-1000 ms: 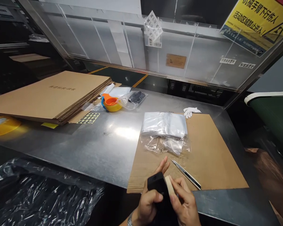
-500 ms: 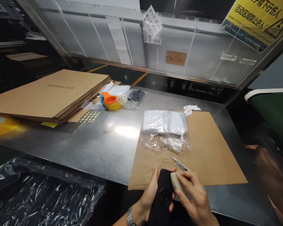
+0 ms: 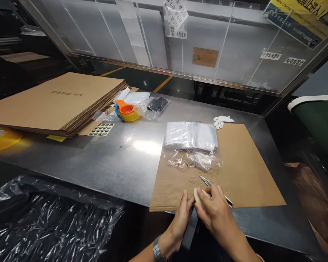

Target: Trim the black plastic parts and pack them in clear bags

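My left hand (image 3: 178, 222), below a metal watch band, is closed around a long black part (image 3: 190, 227) at the table's front edge. Pinched in the fingers of my right hand (image 3: 218, 213) is a thin pale beige pad (image 3: 198, 197), which sits against the upper end of the black part. What the part is cannot be made out, and its lower end fades into the dark. Just beyond my right hand a utility knife (image 3: 205, 180) lies on the cardboard sheet (image 3: 248, 167), partly covered by the fingers.
A stack of clear plastic bags (image 3: 190, 136) rests on the cardboard. A white glove (image 3: 223, 120) lies behind it. To the left are an orange tape dispenser (image 3: 125, 107), a bagged black item (image 3: 157, 104), a sticker sheet (image 3: 101, 129) and stacked cardboard (image 3: 65, 98). Black plastic sheeting (image 3: 49, 222) covers something at lower left.
The black part has turned from its broad face to a narrow edge. My right hand has moved slightly up and left with the pad, to the part's upper end. The view has tilted down.
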A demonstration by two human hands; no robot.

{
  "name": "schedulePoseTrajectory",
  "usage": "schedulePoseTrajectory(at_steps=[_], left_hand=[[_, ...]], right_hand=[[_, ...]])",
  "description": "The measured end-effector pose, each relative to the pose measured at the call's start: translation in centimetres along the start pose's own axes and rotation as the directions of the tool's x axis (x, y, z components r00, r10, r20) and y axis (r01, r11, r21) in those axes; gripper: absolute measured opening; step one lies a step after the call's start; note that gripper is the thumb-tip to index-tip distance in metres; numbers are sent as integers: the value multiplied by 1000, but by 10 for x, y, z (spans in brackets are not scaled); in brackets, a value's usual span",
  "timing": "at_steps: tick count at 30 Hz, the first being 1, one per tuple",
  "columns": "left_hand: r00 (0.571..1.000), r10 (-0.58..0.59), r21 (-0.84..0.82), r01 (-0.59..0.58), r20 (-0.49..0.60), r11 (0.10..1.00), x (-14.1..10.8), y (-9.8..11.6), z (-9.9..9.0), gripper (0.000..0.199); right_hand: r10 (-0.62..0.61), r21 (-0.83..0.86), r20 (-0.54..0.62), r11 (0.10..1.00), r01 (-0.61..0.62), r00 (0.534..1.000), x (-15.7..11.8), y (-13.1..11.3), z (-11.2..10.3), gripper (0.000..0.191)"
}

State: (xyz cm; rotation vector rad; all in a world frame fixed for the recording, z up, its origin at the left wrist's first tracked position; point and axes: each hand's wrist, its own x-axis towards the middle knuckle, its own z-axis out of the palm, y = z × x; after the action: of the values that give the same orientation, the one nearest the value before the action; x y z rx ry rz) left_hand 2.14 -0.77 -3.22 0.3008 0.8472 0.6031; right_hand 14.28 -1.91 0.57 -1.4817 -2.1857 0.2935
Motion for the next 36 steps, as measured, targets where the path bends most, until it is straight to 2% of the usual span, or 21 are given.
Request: schedulePoseTrajectory(at_steps=[4,7,9,12,15,17,21,24,25,27,29,30,32,34,36], left_hand=[[999,-47,-242,48,8,969,9,7,-4,63],[993,-110,-337,118,43,934,11,14,-3,63],[983,-139,-393,175,117,903,10,15,-1,57],[968,-152,-482,233,202,845,10,16,1,42],[985,-129,-571,171,114,803,13,18,1,26],[990,-128,-605,133,51,785,15,20,1,22],[990,-138,-603,127,29,787,14,27,-1,27],[995,-95,-587,68,-14,806,9,34,-3,28],[997,-72,-575,36,-40,817,6,35,-3,29],[995,-25,-497,-28,-100,867,1,35,-2,25],[990,44,-327,-86,-135,941,-4,30,-1,18],[987,93,-225,-121,-130,967,-6,26,0,21],[971,216,-24,-220,-97,975,-11,19,-1,43],[948,313,179,-300,-53,937,-16,15,-2,57],[937,349,363,-332,20,871,-20,14,-3,51]], right_hand=[[-122,25,-36,992,123,992,-10,-18,9,29],[-231,71,-157,967,245,960,-25,-26,19,36],[-230,97,-246,961,260,942,-34,-23,26,43],[-104,135,-333,978,157,937,-48,-14,36,53],[-9,163,-383,984,77,924,-58,-9,43,53],[-57,162,-373,979,125,926,-62,-10,46,52],[-177,86,-360,971,222,916,-66,-9,49,47],[-216,-24,-386,974,225,897,-68,11,48,46],[-186,-47,-397,982,182,899,-68,24,47,47],[-21,-60,-423,998,-5,906,-66,56,45,46],[174,-60,-452,973,-224,875,-60,94,41,37],[229,-65,-462,955,-290,857,-56,112,39,35],[292,-73,-462,929,-364,837,-46,139,33,36],[318,-70,-436,921,-384,842,-37,147,24,40],[325,-62,-403,923,-380,856,-30,133,15,40]])
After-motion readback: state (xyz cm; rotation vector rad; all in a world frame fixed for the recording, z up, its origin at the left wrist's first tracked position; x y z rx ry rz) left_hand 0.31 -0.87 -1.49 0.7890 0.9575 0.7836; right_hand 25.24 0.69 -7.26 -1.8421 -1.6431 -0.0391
